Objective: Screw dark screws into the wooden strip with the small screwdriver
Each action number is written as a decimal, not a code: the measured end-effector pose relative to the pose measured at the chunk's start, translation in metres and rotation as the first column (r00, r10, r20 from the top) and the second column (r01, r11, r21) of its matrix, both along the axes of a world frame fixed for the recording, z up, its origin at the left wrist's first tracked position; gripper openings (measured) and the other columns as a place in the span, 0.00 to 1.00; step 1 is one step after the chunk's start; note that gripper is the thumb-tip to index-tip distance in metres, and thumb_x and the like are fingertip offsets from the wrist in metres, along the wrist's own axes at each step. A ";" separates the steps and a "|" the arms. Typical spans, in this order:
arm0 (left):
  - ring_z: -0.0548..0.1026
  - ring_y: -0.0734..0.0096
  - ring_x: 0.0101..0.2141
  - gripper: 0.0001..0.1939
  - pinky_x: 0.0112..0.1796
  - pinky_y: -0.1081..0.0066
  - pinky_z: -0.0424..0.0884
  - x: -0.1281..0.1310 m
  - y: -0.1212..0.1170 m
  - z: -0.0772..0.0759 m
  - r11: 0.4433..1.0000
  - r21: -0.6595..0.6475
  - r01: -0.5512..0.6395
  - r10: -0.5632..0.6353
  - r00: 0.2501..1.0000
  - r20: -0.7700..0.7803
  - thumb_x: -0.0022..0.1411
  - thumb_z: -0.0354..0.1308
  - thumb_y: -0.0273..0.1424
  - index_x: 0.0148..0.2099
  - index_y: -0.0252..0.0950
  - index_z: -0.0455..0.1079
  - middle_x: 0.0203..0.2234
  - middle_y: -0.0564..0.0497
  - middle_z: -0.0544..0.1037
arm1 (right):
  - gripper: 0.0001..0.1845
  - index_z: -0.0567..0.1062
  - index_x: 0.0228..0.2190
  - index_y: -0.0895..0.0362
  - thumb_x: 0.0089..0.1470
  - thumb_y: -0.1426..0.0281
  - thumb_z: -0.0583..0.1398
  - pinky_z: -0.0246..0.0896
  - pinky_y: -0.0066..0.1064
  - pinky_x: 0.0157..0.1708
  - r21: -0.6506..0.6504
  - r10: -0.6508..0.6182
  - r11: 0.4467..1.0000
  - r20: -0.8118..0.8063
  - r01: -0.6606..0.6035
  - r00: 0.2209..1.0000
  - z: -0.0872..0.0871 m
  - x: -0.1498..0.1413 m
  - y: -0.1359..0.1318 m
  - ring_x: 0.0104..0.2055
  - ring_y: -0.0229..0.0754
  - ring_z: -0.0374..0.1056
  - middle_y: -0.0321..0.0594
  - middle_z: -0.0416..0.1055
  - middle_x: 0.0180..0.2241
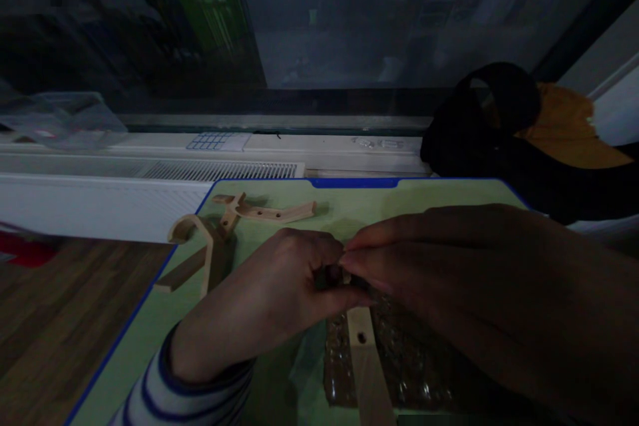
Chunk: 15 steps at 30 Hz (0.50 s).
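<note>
A flat wooden piece with a hole lies over a brown bubble-wrap-like pouch on the pale green table. Curled around the far end of this piece, my left hand has its thumb and fingers closed on it. My right hand meets the left one there, fingers pressed together; what its fingertips pinch is hidden. Left of my hands stand joined wooden parts, with a curved hook-like end. Behind them lies a bent wooden strip with two holes.
The table has a blue edge and stands against a white radiator and sill below a dark window. A clear plastic container sits at left. Black and mustard-coloured fabric items lie at the right. Something red is on the floor.
</note>
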State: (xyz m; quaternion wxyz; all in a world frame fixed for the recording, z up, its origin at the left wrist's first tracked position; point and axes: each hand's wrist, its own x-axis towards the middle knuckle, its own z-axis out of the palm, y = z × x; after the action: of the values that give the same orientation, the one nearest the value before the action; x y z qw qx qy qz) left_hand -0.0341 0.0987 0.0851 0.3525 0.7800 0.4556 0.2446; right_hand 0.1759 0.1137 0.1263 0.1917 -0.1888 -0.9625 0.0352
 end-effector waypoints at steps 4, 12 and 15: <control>0.72 0.80 0.23 0.03 0.23 0.82 0.63 0.000 0.000 -0.001 0.999 -0.008 0.038 -0.038 0.999 0.013 0.56 0.58 0.27 0.30 0.38 0.72 0.23 0.60 0.77 | 0.17 0.69 0.45 0.53 0.55 0.78 0.50 0.64 0.24 0.35 -0.035 0.001 0.999 -0.026 -0.002 1.000 0.000 -0.003 0.000 0.41 0.37 0.70 0.35 0.74 0.43; 0.72 0.79 0.26 0.08 0.27 0.80 0.64 -0.003 0.001 -0.002 0.990 -0.054 0.134 -0.136 0.990 -0.041 0.58 0.53 0.23 0.32 0.38 0.72 0.24 0.59 0.77 | 0.17 0.68 0.46 0.54 0.57 0.77 0.51 0.63 0.29 0.34 -0.008 -0.006 1.000 0.039 0.006 0.999 -0.008 -0.001 0.000 0.42 0.41 0.70 0.38 0.72 0.46; 0.71 0.78 0.24 0.06 0.24 0.79 0.62 -0.003 0.000 -0.003 0.997 -0.022 0.075 -0.076 0.994 -0.075 0.58 0.55 0.29 0.30 0.37 0.71 0.23 0.58 0.76 | 0.16 0.68 0.46 0.55 0.58 0.77 0.50 0.62 0.31 0.32 0.025 0.001 1.000 0.055 -0.003 0.999 -0.008 0.002 -0.001 0.41 0.42 0.70 0.39 0.72 0.46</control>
State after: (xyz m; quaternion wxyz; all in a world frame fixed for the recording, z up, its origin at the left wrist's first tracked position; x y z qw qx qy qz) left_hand -0.0372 0.0990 0.0823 0.3512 0.8020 0.4413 0.1969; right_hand 0.1781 0.1130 0.1184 0.1677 -0.1863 -0.9679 0.0182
